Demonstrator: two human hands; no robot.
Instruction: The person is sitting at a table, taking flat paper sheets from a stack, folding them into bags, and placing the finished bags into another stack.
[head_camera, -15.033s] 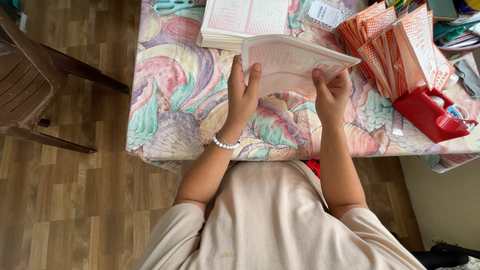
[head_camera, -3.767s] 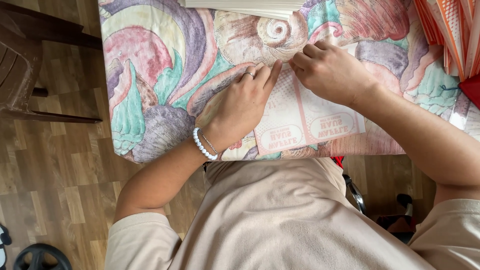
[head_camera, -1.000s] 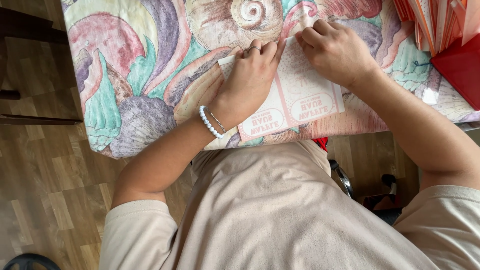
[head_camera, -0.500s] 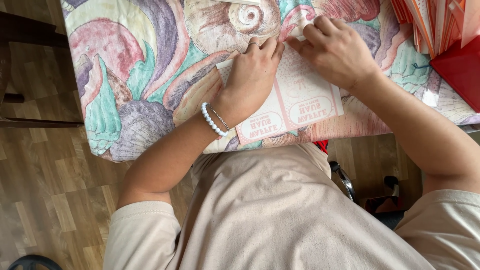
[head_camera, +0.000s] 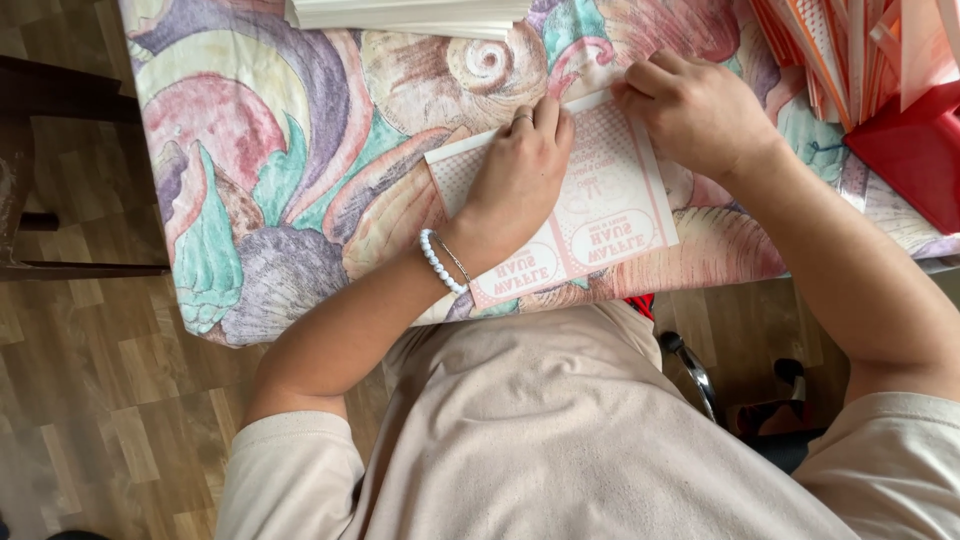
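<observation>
- Card (head_camera: 610, 215) lies flat at the near table (head_camera: 300, 180) edge, as it did a second ago; only the view has shifted.
- Left hand (head_camera: 515, 180) stays pressed palm-down on the card's left panel, fingers extended, grasping nothing.
- Right hand (head_camera: 695, 110) remains curled, pinching the card's far right edge.
- Judgement: a fold is being creased.
- Stack (head_camera: 410, 15) far; red box (head_camera: 905, 150) right.

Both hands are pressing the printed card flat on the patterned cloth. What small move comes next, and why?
Probably slide the right hand along the card's far edge to sharpen the crease, since the left hand already pins the middle flat and the right fingers sit at that edge.
</observation>
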